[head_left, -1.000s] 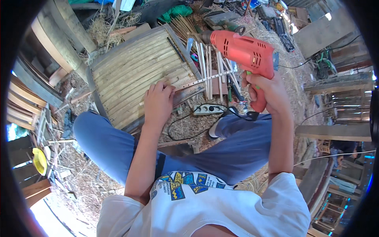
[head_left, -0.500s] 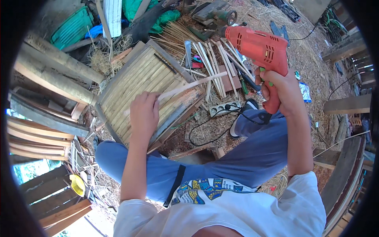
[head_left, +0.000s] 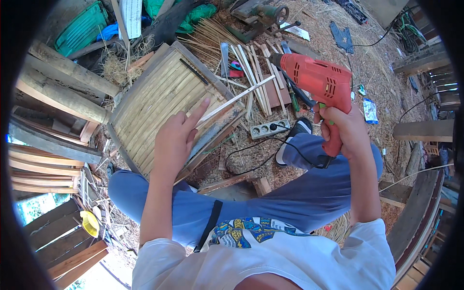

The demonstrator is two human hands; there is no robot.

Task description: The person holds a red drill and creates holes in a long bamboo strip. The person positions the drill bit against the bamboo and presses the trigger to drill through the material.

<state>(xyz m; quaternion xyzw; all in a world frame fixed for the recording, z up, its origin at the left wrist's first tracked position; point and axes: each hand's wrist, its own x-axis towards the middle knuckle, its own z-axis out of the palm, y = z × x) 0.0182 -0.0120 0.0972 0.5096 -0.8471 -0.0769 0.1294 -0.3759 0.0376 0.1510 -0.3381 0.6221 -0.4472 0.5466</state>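
My right hand (head_left: 342, 126) is wrapped round the handle of a red power drill (head_left: 316, 79), which is raised with its dark chuck pointing left. A thin, pale wooden strip (head_left: 241, 96) comes out from between the index finger and thumb of my left hand (head_left: 175, 137). That index finger is stretched out, and the strip's near end is hidden by the hand. Beneath lies a slatted wooden panel (head_left: 157, 104) in a frame, tilted before my knees, with a short dark bar (head_left: 194, 71) on its slats.
A white power strip (head_left: 269, 129) with a black cord lies by my shoe (head_left: 295, 140). Several loose wooden strips (head_left: 253, 75) and a bundle of thin sticks (head_left: 212, 41) lie beyond the panel. A green metal vise (head_left: 263, 19) stands farther back. Wooden beams (head_left: 72, 89) flank the left side.
The wooden strip has turned, its far end now tilted more steeply up. My left index finger has stretched out. The drill has shifted slightly lower, still in my right hand.
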